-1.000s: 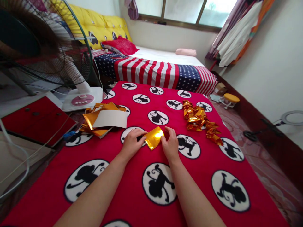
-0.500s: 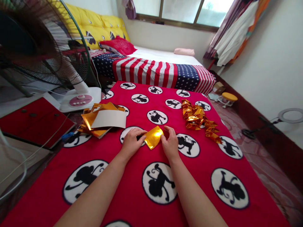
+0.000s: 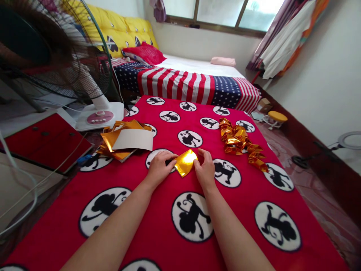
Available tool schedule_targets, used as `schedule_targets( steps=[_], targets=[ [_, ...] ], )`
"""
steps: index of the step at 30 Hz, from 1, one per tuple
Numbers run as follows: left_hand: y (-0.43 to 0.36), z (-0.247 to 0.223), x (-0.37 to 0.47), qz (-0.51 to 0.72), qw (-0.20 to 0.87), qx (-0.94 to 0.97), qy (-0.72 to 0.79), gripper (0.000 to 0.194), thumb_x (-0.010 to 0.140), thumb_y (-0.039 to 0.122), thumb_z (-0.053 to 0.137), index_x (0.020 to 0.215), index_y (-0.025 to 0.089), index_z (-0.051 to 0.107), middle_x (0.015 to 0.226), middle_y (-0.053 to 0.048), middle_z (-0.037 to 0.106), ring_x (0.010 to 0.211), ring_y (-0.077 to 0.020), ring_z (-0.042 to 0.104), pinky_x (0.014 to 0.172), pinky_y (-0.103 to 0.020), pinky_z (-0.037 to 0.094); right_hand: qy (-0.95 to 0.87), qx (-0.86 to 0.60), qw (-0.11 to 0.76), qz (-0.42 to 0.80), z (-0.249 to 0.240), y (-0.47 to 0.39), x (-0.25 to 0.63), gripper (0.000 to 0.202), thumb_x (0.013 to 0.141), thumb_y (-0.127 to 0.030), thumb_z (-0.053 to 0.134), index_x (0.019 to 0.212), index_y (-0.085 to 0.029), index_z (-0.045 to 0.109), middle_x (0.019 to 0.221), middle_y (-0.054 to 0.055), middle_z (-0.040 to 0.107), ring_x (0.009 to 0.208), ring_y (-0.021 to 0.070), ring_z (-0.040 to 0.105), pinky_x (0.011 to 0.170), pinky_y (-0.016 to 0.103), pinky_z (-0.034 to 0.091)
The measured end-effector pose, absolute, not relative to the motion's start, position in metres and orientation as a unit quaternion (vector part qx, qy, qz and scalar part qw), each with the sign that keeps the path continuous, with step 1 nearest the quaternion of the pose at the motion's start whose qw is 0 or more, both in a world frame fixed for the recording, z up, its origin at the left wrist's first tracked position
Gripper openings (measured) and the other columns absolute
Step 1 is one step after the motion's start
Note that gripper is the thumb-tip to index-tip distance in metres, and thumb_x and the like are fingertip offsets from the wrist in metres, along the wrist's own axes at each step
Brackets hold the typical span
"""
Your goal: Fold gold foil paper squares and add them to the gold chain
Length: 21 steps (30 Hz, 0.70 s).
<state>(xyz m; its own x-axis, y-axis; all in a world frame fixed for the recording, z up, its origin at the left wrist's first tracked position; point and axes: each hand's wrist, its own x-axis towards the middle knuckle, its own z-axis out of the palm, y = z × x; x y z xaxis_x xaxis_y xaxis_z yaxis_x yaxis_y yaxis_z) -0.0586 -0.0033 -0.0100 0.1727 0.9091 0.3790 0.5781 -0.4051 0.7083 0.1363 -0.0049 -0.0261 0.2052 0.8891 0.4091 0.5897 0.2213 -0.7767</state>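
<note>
A small folded sheet of shiny gold foil paper (image 3: 185,162) is held just above or on the red cloth (image 3: 158,233); which of the two I cannot tell. My left hand (image 3: 161,167) pinches its left edge between thumb and fingers. At the right edge, my right hand (image 3: 205,168) grips it the same way, thumb on top. To the left lies a loose pile of gold paper (image 3: 110,141) with a pale sheet (image 3: 134,139) on top. Several folded gold foil pieces (image 3: 235,137) rest in a cluster on the right.
An electric fan (image 3: 97,113) stands at the left beside a red box-like panel (image 3: 42,139). Beyond the cloth is a bed with a striped and starred cover (image 3: 180,84). A yellow stool (image 3: 278,116) and a ring light stand (image 3: 313,152) are on the right floor.
The whole view has shifted slightly, so everything sits a little further right. Both hands keep their hold on the gold foil paper, with hardly any movement against the cloth.
</note>
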Motion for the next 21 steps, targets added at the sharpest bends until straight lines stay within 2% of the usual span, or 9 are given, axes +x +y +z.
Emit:
schedule_targets(
  steps=[21],
  targets=[
    [-0.0032, -0.0103, -0.0616, 0.404, 0.227, 0.734, 0.496, 0.017, 0.083, 0.019, 0.064, 0.096, 0.021, 0.074, 0.096, -0.004, 0.073, 0.094, -0.0199, 0.064, 0.087, -0.034, 0.048, -0.612, -0.611, 0.478, 0.151, -0.0228, -0.0048, 0.1345, 0.038, 0.075, -0.015, 0.053, 0.113, -0.018, 0.058, 0.11, 0.01, 0.063, 0.102, 0.0237, 0.061, 0.094, 0.041, 0.05]
  ],
)
